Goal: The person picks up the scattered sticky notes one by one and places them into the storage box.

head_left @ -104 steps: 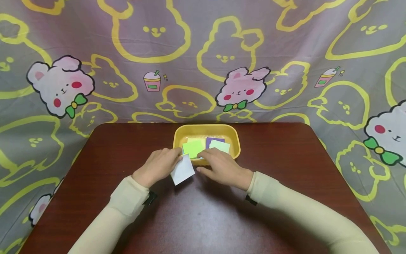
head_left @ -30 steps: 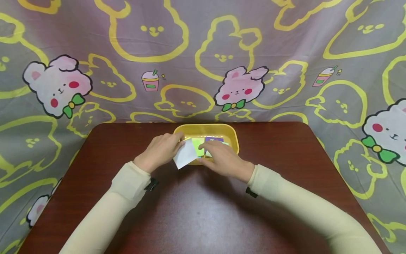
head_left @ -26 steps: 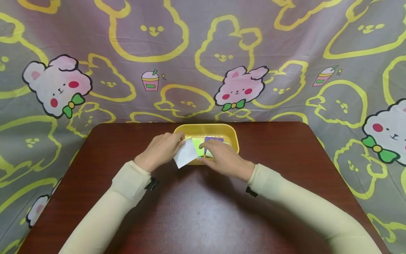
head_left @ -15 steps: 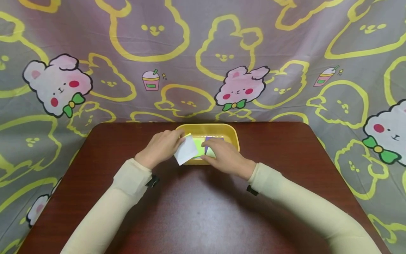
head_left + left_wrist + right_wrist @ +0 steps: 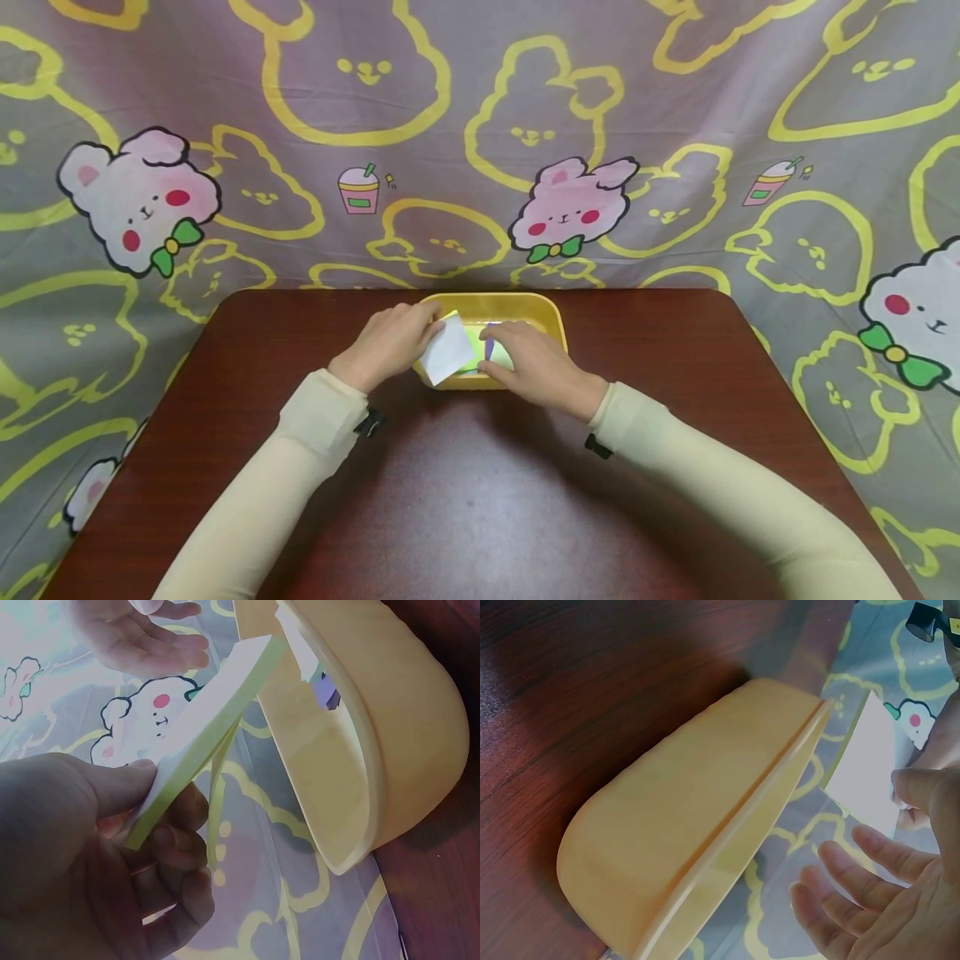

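Note:
My left hand pinches a pad of sticky notes between thumb and fingers, its white side facing up. In the left wrist view the pad shows a yellow-green edge, and a loose yellow sheet hangs away from its underside. The pad is held over the left part of a yellow plastic basket. My right hand hovers over the basket's right side, fingers loosely bent and apart from the pad. Beneath the hands, a bright green note pad and a purple one lie inside, partly hidden.
The basket stands at the far edge of a dark red-brown table. Right behind it hangs a grey curtain with cartoon bears. A pale green pad lies in the basket near my right thumb.
My left hand has carried the pad forward and up, from in front of the basket to over it. My right hand has shifted slightly forward and right, fingers still loose.

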Tool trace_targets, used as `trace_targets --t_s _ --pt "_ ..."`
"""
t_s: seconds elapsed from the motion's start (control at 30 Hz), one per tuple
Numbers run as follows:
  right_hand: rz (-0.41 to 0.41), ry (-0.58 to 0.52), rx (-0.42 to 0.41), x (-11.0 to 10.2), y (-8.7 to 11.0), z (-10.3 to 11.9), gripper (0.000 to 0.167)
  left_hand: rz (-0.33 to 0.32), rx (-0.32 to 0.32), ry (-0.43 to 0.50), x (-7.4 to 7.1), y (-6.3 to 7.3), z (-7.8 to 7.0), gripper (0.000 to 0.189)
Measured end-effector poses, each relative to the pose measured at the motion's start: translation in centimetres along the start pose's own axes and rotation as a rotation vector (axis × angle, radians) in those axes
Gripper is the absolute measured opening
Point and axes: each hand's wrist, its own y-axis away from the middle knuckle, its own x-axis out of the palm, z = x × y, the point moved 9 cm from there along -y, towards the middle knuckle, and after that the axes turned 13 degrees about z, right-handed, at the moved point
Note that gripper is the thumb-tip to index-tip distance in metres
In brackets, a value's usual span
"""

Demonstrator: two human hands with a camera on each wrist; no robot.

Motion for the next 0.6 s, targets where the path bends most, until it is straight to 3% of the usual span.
trace_targets --t_s 0.6 --pt "0.019 -0.044 0.039 -0.4 -0.3 -1.3 0.040 -0.001 -0.002 0.013 0.0 -1.3 -0.2 0.014"
